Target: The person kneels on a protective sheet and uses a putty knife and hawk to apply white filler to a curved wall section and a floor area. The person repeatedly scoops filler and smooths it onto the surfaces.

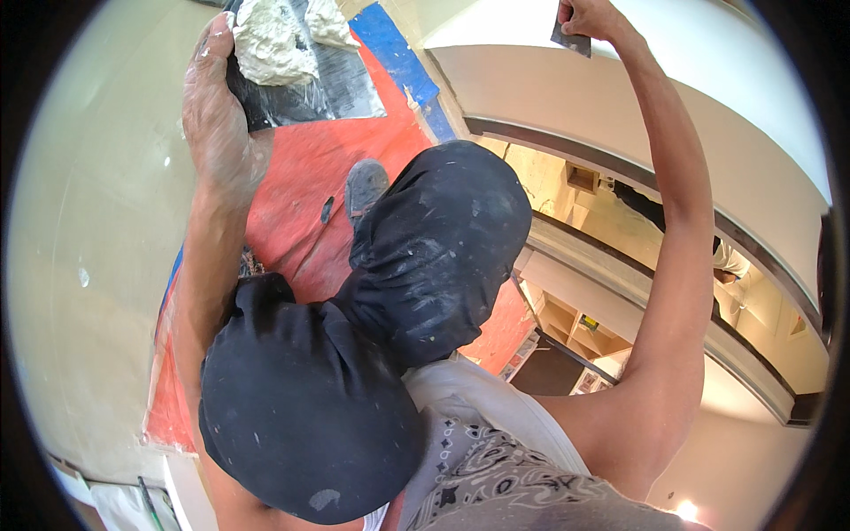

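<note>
My left hand (217, 124) grips the edge of a dark metal plate (359, 91) carrying thick white paste (274, 49) in lumps, with pale smears on my fingers and wrist. At the upper right, my right hand (584, 19) is closed around a small grey putty knife (571, 44), held against or close to a white curved-looking surface (726, 53); I cannot tell whether the blade touches it. My dark-clothed legs (425, 248) are bent below, and one grey shoe (367, 188) shows on a red floor covering (301, 164).
A pale wall (97, 221) runs along the left. Blue sheeting (390, 44) borders the red covering. At the right is a long dark-framed opening or mirror (788, 327) showing wooden shelving (575, 327) and part of a figure in dark clothing. A lit lamp (686, 511) glows at the lower right.
</note>
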